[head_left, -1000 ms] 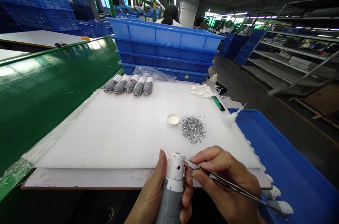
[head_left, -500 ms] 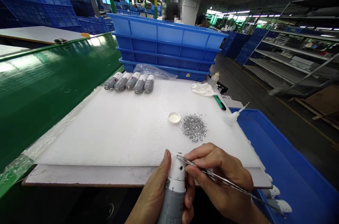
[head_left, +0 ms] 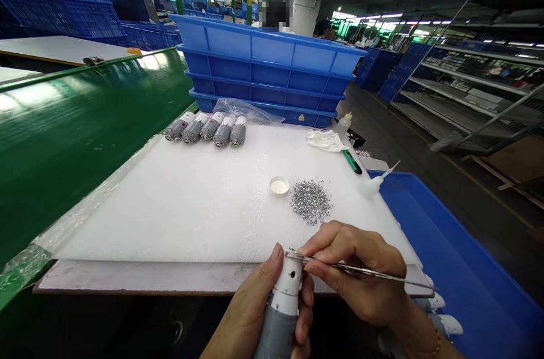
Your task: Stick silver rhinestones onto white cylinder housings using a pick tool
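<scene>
Here, tweezers (head_left: pixel 361 270) — right hand (head_left: pixel 357 268) — touch the held white-and-gray cylinder (head_left: pixel 283 305).

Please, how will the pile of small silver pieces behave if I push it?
The silver pieces would probably scatter, not move as one, because they look loose and some lie apart at the edge. Each looks tiny, so likely light and hard to pinch singly.
</scene>
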{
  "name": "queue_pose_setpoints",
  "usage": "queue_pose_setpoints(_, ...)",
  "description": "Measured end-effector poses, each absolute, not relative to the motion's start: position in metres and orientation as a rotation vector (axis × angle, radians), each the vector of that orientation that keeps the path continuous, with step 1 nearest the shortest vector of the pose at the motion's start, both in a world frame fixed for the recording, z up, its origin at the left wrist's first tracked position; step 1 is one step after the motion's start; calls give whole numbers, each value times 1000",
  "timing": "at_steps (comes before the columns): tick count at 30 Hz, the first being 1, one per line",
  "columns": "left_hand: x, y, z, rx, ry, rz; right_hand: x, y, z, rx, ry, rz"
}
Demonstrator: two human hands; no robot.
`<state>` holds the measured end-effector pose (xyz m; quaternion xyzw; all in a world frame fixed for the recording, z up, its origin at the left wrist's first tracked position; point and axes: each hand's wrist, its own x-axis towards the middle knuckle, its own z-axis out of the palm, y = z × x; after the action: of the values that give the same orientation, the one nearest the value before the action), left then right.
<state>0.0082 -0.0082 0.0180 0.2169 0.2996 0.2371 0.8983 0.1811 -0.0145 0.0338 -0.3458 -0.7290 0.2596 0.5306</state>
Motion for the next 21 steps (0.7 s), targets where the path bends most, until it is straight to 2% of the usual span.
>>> queue_pose_setpoints(14, 14, -21, 19, 359, 732, 459, 192, 0, 46, -760, -1769, 822)
queue_pose_setpoints(21, 9, -13, 9, 348, 588, 468, 191, -5, 38, -760, -1540, 894)
